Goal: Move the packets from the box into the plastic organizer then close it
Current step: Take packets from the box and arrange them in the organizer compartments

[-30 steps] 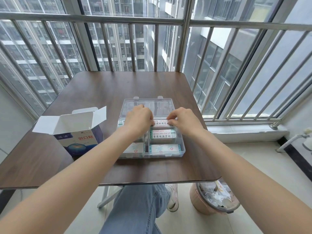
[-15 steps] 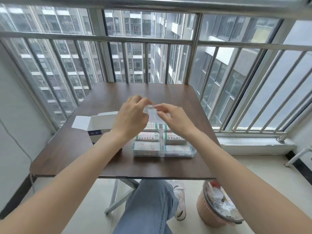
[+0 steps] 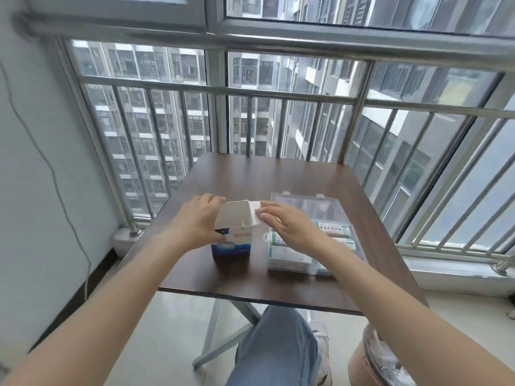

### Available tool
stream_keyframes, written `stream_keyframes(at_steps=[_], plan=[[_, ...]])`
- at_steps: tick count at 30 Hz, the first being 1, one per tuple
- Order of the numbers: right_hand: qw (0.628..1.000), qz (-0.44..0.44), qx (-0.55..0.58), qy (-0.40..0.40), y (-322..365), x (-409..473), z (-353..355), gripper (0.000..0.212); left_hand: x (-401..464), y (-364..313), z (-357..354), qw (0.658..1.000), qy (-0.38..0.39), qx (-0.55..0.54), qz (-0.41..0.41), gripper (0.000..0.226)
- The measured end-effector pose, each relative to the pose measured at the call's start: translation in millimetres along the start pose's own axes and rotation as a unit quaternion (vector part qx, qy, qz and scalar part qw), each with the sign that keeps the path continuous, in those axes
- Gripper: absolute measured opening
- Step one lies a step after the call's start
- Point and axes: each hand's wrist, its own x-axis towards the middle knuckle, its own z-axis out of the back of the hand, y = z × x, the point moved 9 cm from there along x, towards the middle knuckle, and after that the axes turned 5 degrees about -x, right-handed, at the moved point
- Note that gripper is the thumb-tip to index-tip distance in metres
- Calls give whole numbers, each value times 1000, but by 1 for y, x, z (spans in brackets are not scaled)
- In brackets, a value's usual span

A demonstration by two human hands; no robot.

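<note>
A dark wooden counter [image 3: 278,179] is set against a metal window railing [image 3: 278,97]. A pink waste bin [image 3: 370,363] is seen on the tiled floor [image 3: 156,330] beneath.

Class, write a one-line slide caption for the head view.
Both hands at open blue-white cardboard box; clear plastic organizer lies open.

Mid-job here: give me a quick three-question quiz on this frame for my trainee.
1. True or false: the plastic organizer is shut.
2. What does the left hand grip? A) box B) organizer lid C) bin
3. Fill in: the right hand's fingers touch the box's white ____.

Key:
1. False; its clear lid lies back open, packets visible inside.
2. A, the box, standing on the table left of the organizer.
3. Flap.
</note>
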Motion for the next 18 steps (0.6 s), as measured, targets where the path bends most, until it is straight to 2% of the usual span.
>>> stream_keyframes(at_steps=[4,6,8,11,15,18], plan=[[989,11,-42,-139,5,-19,26,28,-23,-14,32,977,-185,-4,-106,89],[980,41,-50,-187,18,-32,38,29,-33,-19,39,963,-233,2,-134,95],[973,88,-68,-200,38,-42,43,28,-42,-30,43,949,-262,16,-172,99],[975,113,-111,-158,62,-42,34,31,-52,-46,50,930,-301,18,-211,95],[984,35,-172,-36,71,-31,7,38,-59,-59,52,915,-328,38,-232,83],[978,-2,-209,-6,70,-28,4,33,-60,-60,53,913,-330,42,-237,77]])
